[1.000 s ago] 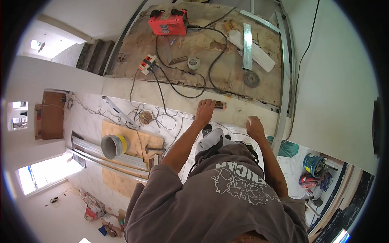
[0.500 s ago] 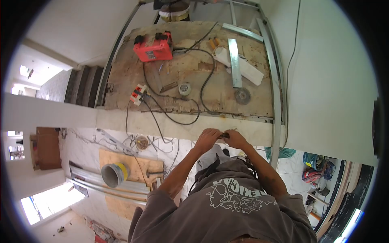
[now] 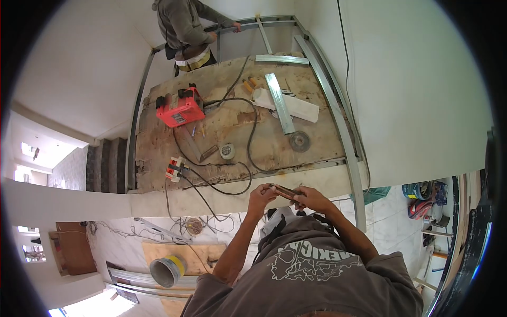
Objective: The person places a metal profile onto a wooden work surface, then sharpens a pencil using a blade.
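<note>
My left hand [image 3: 262, 196] and my right hand [image 3: 311, 199] are close together in front of my body, near the edge of the pale ledge [image 3: 222, 198]. Between them is a small, dark, narrow object [image 3: 286, 192], too small to name. The fingers of both hands are closed on it, one hand at each end. Beyond the ledge lies a worn wooden board [image 3: 237, 132]. On it are a red machine [image 3: 180, 110] with a black cable, a white power strip [image 3: 175, 169], a round tape measure [image 3: 227, 151], a metal square [image 3: 208, 153] and a grey disc [image 3: 299, 141].
A person [image 3: 190, 31] stands at the board's far side, one hand on the metal frame [image 3: 269, 20]. Metal pieces [image 3: 280, 103] lie on the board. A bucket [image 3: 166, 270] stands at lower left, by cables [image 3: 195, 227]. Buckets and bags [image 3: 420, 208] are at right.
The view has tilted up and a person has come into sight at the far side. My hands have come together on the small dark object, which was by my left hand alone.
</note>
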{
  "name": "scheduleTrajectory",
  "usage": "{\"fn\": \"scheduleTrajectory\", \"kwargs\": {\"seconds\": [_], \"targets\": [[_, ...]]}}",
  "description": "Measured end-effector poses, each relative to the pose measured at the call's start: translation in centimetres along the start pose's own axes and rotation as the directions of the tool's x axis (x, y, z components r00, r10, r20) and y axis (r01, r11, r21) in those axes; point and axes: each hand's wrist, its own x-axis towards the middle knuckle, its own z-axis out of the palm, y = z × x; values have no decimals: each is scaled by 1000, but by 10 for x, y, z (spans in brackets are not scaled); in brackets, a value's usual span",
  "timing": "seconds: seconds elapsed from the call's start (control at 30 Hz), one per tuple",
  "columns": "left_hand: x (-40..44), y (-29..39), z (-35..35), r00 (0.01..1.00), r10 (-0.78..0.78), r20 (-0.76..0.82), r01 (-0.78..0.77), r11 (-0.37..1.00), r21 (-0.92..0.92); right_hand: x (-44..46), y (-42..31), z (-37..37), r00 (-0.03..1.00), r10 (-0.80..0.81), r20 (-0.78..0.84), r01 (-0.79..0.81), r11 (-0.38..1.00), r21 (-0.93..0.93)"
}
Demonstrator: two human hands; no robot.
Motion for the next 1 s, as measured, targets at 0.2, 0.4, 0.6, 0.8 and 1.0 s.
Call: {"fn": "scheduleTrajectory", "kwargs": {"seconds": [0.2,0.4,0.6,0.8,1.0], "targets": [[3,27,4,997,-70,28,74,983,-171,-12,-26,8,994,-108,17,108,994,-22],[1,30,3,1000,-11,8,13,977,-214,-12,-32,26,970,-204,-130,188,974,-129],[-8,24,4,999,14,-31,-22,954,-299,-7,-21,30,962,-207,-176,196,978,-76],[-23,25,6,997,17,-73,-41,943,-330,-4,-17,33,961,-165,-220,141,983,-118],[-24,28,4,999,32,-41,-42,962,-271,-14,-37,29,996,-53,-73,46,995,-90]]}}
